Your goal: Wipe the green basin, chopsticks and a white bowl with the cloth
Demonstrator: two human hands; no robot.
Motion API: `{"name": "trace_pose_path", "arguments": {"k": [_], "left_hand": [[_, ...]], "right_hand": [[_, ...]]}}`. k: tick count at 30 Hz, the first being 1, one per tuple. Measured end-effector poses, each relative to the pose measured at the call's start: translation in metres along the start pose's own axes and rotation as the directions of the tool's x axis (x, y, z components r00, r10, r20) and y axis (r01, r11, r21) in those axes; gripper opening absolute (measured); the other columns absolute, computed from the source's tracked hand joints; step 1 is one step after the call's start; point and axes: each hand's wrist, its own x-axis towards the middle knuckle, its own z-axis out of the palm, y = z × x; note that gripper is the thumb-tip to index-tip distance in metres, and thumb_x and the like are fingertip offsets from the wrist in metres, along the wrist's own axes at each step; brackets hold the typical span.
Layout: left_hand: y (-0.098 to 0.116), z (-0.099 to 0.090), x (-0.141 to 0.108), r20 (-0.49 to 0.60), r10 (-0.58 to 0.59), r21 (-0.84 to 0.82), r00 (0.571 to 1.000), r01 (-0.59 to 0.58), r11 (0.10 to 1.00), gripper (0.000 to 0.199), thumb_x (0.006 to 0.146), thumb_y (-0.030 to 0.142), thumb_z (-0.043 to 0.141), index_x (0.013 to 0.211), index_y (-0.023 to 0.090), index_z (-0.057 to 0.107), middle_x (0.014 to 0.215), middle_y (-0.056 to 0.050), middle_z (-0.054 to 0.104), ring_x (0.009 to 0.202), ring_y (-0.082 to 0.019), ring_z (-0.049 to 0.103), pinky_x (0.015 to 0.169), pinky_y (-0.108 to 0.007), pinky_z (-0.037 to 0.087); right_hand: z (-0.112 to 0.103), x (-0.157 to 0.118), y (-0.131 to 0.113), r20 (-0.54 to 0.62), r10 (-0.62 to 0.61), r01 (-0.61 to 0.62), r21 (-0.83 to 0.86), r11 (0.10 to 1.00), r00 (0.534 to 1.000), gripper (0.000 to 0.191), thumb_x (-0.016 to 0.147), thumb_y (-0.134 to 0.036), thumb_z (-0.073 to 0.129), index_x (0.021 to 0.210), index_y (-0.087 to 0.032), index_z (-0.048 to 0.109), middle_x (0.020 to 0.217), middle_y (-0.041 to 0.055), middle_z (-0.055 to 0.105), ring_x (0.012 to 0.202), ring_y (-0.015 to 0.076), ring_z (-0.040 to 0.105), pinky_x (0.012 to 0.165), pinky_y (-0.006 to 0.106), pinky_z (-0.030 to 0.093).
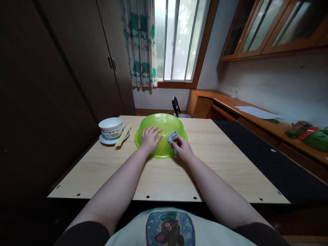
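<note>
A bright green plastic basin (162, 121), dotted with small holes or bumps, sits upside down on the light wooden tabletop (164, 177). My left hand (149, 138) rests on its left side with the fingers spread. In my right hand (181, 146) is a grey cloth (173, 137), pinched between the fingers and pressed against the basin's right side. Part of the cloth is hidden by my fingers.
To the left, a stack of white bowls (110, 124) stands on a plate (106, 140), with wooden chopsticks (123, 136) leaning over its edge. A dark chair (176, 105) is behind the table. An orange-brown desk (256, 119) with paper (257, 112) runs along the right wall.
</note>
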Motion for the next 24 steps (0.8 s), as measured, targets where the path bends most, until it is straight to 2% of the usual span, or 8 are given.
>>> {"name": "trace_pose_path", "arguments": {"k": [3, 7, 9, 12, 14, 17, 21, 24], "left_hand": [[-0.002, 0.0, 0.001, -0.025, -0.002, -0.014, 1.0, 0.002, 1.0, 0.038, 0.092, 0.042, 0.042, 0.124, 0.032, 0.06, 0.137, -0.002, 0.054, 0.131, -0.025, 0.039, 0.116, -0.05, 0.014], [-0.002, -0.001, 0.001, -0.044, -0.015, -0.018, 0.999, 0.014, 1.0, 0.037, 0.092, 0.042, 0.043, 0.122, 0.032, 0.061, 0.134, -0.002, 0.056, 0.13, -0.026, 0.041, 0.115, -0.051, 0.016], [-0.004, -0.001, 0.001, -0.055, -0.014, -0.011, 0.998, 0.013, 1.0, 0.036, 0.092, 0.043, 0.043, 0.12, 0.032, 0.062, 0.133, -0.002, 0.057, 0.128, -0.025, 0.043, 0.114, -0.052, 0.018], [-0.01, -0.002, 0.002, -0.091, 0.002, -0.019, 0.996, -0.004, 1.0, 0.034, 0.091, 0.043, 0.044, 0.116, 0.032, 0.064, 0.13, -0.001, 0.06, 0.126, -0.024, 0.046, 0.113, -0.052, 0.022], [-0.017, -0.004, 0.003, -0.122, 0.008, -0.04, 0.993, -0.013, 0.999, 0.032, 0.091, 0.042, 0.045, 0.113, 0.032, 0.066, 0.126, 0.0, 0.062, 0.123, -0.024, 0.048, 0.112, -0.051, 0.024], [-0.025, -0.008, 0.003, -0.162, 0.001, -0.072, 0.987, -0.013, 0.997, 0.03, 0.092, 0.039, 0.044, 0.106, 0.03, 0.068, 0.12, -0.001, 0.066, 0.12, -0.023, 0.051, 0.111, -0.05, 0.028], [-0.016, -0.011, 0.0, -0.264, 0.018, -0.025, 0.964, -0.026, 0.999, 0.028, 0.091, 0.036, 0.045, 0.101, 0.025, 0.069, 0.119, -0.004, 0.066, 0.121, -0.024, 0.051, 0.112, -0.051, 0.025], [0.006, -0.008, -0.005, -0.22, 0.185, 0.032, 0.958, -0.183, 0.983, 0.029, 0.09, 0.038, 0.047, 0.108, 0.026, 0.066, 0.121, -0.003, 0.065, 0.121, -0.023, 0.051, 0.115, -0.049, 0.021]], "right_hand": [[0.0, 0.002, 0.004, 0.009, 0.016, -0.016, -0.006, 1.0, 1.0, 0.021, 0.076, -0.043, 0.061, 0.08, -0.023, 0.058, 0.063, -0.0034, 0.053, 0.059, 0.015, 0.049, 0.058, 0.028, 0.039], [-0.007, 0.012, 0.022, -0.196, 0.162, -0.135, 0.147, 0.98, 0.967, 0.025, 0.075, -0.046, 0.06, 0.081, -0.022, 0.053, 0.063, -0.004, 0.051, 0.059, 0.0146, 0.049, 0.056, 0.027, 0.04], [-0.009, 0.015, 0.026, -0.234, 0.206, -0.159, 0.205, 0.966, 0.95, 0.029, 0.074, -0.048, 0.06, 0.083, -0.022, 0.053, 0.065, -0.0035, 0.052, 0.06, 0.0144, 0.05, 0.056, 0.027, 0.04], [-0.006, 0.011, 0.02, -0.162, 0.166, -0.131, 0.209, 0.969, 0.973, 0.033, 0.072, -0.05, 0.063, 0.086, -0.022, 0.054, 0.067, -0.0032, 0.053, 0.061, 0.0142, 0.05, 0.057, 0.026, 0.041], [-0.001, 0.005, 0.012, -0.05, 0.097, -0.087, 0.169, 0.982, 0.994, 0.033, 0.073, -0.049, 0.065, 0.089, -0.022, 0.054, 0.067, -0.0032, 0.053, 0.061, 0.0143, 0.05, 0.058, 0.027, 0.041], [0.007, -0.003, 0.002, 0.104, 0.016, -0.026, 0.097, 0.995, 0.994, 0.027, 0.076, -0.044, 0.064, 0.091, -0.022, 0.056, 0.069, -0.0019, 0.055, 0.062, 0.0148, 0.051, 0.06, 0.029, 0.042], [0.009, -0.005, 0.001, 0.122, -0.008, -0.002, 0.087, 0.996, 0.993, 0.022, 0.079, -0.04, 0.061, 0.093, -0.023, 0.057, 0.071, -0.001, 0.055, 0.065, 0.015, 0.052, 0.063, 0.03, 0.044], [0.01, -0.004, 0.006, 0.115, -0.014, 0.0, 0.123, 0.992, 0.993, 0.024, 0.079, -0.04, 0.061, 0.094, -0.022, 0.056, 0.072, -0.0016, 0.055, 0.065, 0.0143, 0.052, 0.063, 0.029, 0.044]]}}
